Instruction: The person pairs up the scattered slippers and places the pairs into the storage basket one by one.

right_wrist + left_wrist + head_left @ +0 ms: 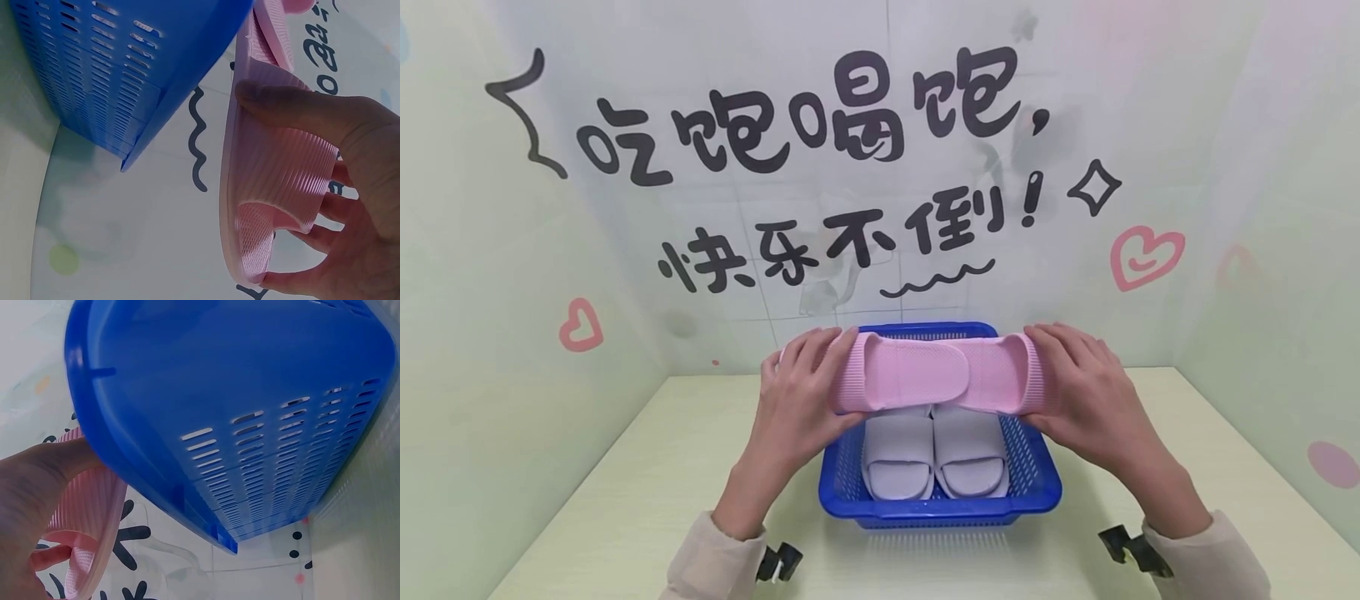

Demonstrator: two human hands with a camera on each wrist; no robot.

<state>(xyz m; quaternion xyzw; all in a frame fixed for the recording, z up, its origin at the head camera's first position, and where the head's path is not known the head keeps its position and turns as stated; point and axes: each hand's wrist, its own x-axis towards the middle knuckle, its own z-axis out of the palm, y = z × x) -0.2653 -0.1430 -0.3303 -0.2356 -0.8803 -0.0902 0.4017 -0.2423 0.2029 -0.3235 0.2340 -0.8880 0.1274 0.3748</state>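
Observation:
Two pink slippers are held level above a blue plastic basket [940, 507], with their heel ends overlapping. My left hand [801, 392] grips the left pink slipper [913, 371] round its ribbed strap. On the other side my right hand [1093, 396] holds the right pink slipper [1000, 379]; the right wrist view shows the thumb on the slipper's side [275, 150] and the fingers round the strap. Inside the basket lie a left grey slipper [898, 446] and a right grey slipper [972, 442], side by side. The pink pair hides their far ends.
The basket stands on a pale wood-look table [647, 500]. A white wall sheet [880, 192] with dark lettering and hearts closes off the back. Pale side panels rise at left and right. Dark wrist mounts [1135, 550] sit by both sleeves.

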